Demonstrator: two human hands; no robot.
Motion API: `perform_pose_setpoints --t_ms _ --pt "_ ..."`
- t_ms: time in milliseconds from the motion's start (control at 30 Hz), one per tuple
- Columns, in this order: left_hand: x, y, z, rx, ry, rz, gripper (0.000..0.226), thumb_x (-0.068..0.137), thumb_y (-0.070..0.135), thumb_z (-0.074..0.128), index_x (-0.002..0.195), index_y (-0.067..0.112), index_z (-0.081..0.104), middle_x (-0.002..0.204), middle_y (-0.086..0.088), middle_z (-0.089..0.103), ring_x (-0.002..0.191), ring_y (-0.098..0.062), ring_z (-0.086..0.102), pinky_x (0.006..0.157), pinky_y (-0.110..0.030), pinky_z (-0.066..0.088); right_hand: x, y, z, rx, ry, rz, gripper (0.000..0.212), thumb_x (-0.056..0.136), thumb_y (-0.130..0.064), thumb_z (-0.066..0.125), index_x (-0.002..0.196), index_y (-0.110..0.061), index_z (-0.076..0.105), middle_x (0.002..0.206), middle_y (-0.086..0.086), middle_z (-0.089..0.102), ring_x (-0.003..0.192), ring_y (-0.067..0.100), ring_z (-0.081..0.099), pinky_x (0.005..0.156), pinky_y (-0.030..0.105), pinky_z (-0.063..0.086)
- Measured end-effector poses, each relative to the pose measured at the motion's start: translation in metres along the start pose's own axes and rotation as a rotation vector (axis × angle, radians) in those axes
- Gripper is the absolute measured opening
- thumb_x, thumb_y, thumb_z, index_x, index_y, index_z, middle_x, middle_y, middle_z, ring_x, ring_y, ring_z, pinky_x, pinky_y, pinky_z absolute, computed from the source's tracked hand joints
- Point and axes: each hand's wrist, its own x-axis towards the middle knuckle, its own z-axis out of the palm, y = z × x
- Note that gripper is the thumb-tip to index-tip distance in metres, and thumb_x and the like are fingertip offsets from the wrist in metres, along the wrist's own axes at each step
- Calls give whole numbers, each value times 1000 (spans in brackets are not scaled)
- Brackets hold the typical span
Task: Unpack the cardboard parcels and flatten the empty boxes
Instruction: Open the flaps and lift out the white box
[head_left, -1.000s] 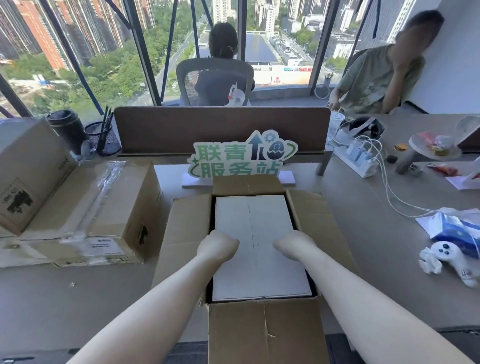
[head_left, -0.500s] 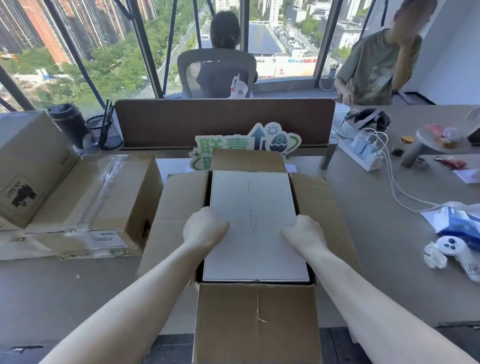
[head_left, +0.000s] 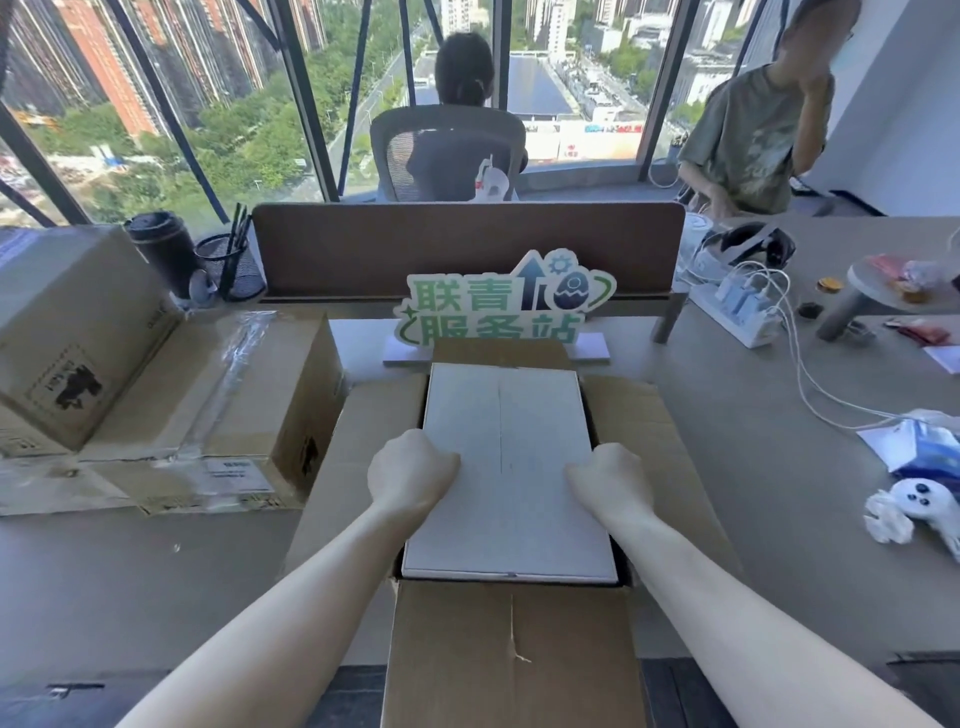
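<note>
Cardboard box (head_left: 511, 649) lay open on the desk, a white inner box (head_left: 506, 467) nested inside, long axis running away from the person. Left hand (head_left: 410, 475) and right hand (head_left: 608, 486) gripped its long sides, fingers tucked down beside it, equally near.

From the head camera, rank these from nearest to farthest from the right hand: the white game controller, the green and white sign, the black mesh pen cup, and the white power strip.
Measured from the right hand:
1. Green and white sign, ahead, just behind the open box.
2. White game controller, out to the right on the desk.
3. White power strip, ahead and right.
4. Black mesh pen cup, far ahead-left by the divider.
</note>
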Motion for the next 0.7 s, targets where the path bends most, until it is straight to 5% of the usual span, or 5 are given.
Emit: perform_pose_setpoints --t_ms 300,500,700 --pt "-1 -9 -24 -61 92 87 30 81 45 62 89 17 66 86 -2 68 86 -29 64 63 -31 41 -13 -9 -13 33 210 -132 36 81 -28 61 53 -13 44 52 0 45 55 26 44 46 29 23" --pt "-16 14 -77 -180 171 208 28 80 41 68 80 13 70 74 -2 69 77 -27 64 63 -31 47 -28 -29 -57 90 352 -277 34 82 -37 67 66 -7 65 56 2 59 63 31 55 54 35 38" --pt "-30 89 -105 -281 251 331 28 84 38 71 102 17 74 88 1 70 87 -22 62 72 -30 42 -13 -29 -145 108 507 -369 29 83 -40 69 74 -13 73 70 2 71 71 28 64 62 36 50"
